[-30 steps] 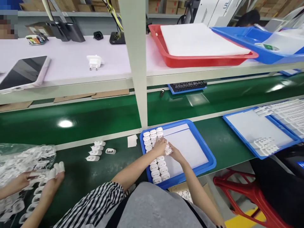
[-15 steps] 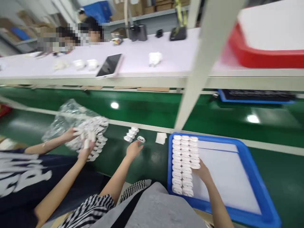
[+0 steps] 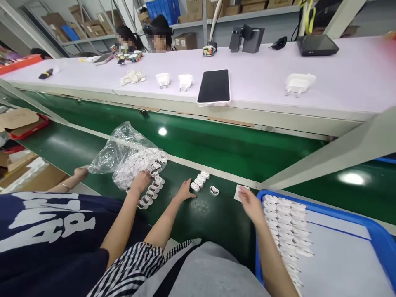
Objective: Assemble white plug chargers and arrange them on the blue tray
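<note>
My left hand (image 3: 185, 192) is open, thumb and fingers apart, at the near end of a short row of white oval plastic charger housings (image 3: 198, 182). Its index fingertip is close to the end piece; touching or not, I cannot tell. One more white housing (image 3: 214, 190), its hollow side up, lies to the right of that row. My right hand (image 3: 252, 205), slightly blurred, is open over a white paper slip (image 3: 238, 193) and holds nothing visible. Beneath my right forearm, a blue-rimmed tray (image 3: 328, 211) holds columns of white plug pieces (image 3: 286, 218) with pins pointing right.
On the left, a co-worker's hands are at a clear plastic bag (image 3: 119, 144) of white parts and a row of housings (image 3: 151, 192). A slanted post (image 3: 297, 161) rises behind the tray. The raised shelf carries a phone (image 3: 214, 87) and white plug adapters (image 3: 299, 83).
My right hand has left the pieces in the tray and moved left over the paper slip. My left hand has shifted from the single housing to the short row. The view has turned left.
</note>
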Demonstrator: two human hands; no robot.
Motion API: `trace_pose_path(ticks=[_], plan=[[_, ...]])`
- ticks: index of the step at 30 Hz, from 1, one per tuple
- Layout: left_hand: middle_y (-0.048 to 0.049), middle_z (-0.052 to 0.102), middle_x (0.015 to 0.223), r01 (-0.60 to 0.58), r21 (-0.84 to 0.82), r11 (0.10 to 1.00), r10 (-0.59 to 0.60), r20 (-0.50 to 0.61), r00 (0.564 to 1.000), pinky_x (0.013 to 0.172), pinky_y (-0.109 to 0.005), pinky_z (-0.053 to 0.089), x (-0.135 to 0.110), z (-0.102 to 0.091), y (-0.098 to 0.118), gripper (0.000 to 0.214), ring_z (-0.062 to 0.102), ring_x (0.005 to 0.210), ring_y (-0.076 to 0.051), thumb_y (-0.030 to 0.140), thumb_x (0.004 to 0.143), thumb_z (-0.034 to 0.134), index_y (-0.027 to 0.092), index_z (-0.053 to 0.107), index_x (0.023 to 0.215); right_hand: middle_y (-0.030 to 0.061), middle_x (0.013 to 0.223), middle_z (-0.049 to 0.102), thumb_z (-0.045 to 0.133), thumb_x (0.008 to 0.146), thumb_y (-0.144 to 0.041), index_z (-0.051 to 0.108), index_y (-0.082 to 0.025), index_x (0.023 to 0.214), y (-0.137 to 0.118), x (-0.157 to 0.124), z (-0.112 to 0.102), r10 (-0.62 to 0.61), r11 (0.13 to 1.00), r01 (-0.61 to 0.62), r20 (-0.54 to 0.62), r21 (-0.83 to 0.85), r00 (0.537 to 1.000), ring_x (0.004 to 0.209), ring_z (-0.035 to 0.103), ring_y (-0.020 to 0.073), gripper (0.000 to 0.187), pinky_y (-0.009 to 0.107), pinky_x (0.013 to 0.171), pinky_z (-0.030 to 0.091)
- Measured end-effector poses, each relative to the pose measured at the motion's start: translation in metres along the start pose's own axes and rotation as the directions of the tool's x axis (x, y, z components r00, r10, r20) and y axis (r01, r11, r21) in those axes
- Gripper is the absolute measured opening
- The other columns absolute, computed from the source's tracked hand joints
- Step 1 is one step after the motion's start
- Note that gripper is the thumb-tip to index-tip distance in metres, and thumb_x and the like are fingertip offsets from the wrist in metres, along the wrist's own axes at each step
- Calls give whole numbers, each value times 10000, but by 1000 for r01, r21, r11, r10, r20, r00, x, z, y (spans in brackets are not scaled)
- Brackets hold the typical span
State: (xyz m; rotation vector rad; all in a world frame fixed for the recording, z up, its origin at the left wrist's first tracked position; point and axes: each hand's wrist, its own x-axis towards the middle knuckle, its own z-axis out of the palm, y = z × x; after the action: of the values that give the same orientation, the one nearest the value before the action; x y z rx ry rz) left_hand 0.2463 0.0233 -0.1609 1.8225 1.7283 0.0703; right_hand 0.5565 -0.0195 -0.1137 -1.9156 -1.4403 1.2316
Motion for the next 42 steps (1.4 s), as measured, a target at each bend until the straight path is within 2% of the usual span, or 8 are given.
trace_pose_path(ticks=[3,6,15,19,24,32,36,42], plan=[[-118,294,1257,-12,-40,999,18,150,988,917,-324,260,31,32,8,863,176,1184,-253,304,478,662,117,237,1205,90,1124,453,361,633,-23,389,-169,1131,-50,72,80,43,998,-36,171,-45,984,970,470,193,519,327,836,359],[-106,224,1296,-80,-74,994,95,234,968,952,-346,196,51,35,0,942,92,1206,-244,290,474,665,130,150,1246,110,1152,420,409,554,48,366,-159,1147,-59,114,120,100,994,-79,322,-79,941,992,446,222,630,331,802,382],[-82,193,1310,-212,-68,975,223,310,924,954,-407,158,66,15,-5,968,80,1208,-243,225,491,655,182,73,1263,72,1067,457,409,582,14,305,-232,1154,-73,128,143,136,986,-165,409,37,903,731,528,153,632,224,472,446],[-97,214,1301,-281,-51,958,285,228,931,948,-413,166,48,5,30,938,92,1207,-243,246,521,641,178,67,1259,54,1027,472,411,594,-13,333,-225,1124,-82,104,108,61,988,-101,300,118,952,755,513,145,576,258,563,452],[-118,248,1283,-490,-65,869,494,128,860,942,-417,172,8,11,135,853,144,1194,-252,277,573,602,143,97,1248,76,1066,444,399,574,-25,382,-151,1065,-66,30,8,-84,985,86,-19,151,996,941,439,150,507,309,827,353],[-134,375,1187,-766,-178,618,785,180,592,896,-378,284,-102,122,317,847,337,1074,-261,326,549,618,91,162,1222,43,976,505,394,528,-137,419,-194,1013,52,-145,-143,121,979,-57,-338,195,933,788,502,151,490,262,654,428],[-150,379,1174,-763,-161,626,768,296,567,810,-371,365,-142,182,354,883,429,953,-254,380,513,640,70,191,1207,11,791,533,358,472,-115,380,-184,1057,126,-186,-163,382,898,-314,-191,307,904,521,467,98,590,190,417,371],[-188,329,1219,-728,105,677,628,434,646,941,-447,207,-159,239,355,879,311,1107,-290,295,539,630,65,155,1241,10,827,549,331,458,-67,361,-203,1099,187,-179,-152,504,796,-483,41,366,863,531,468,87,656,159,401,339]])
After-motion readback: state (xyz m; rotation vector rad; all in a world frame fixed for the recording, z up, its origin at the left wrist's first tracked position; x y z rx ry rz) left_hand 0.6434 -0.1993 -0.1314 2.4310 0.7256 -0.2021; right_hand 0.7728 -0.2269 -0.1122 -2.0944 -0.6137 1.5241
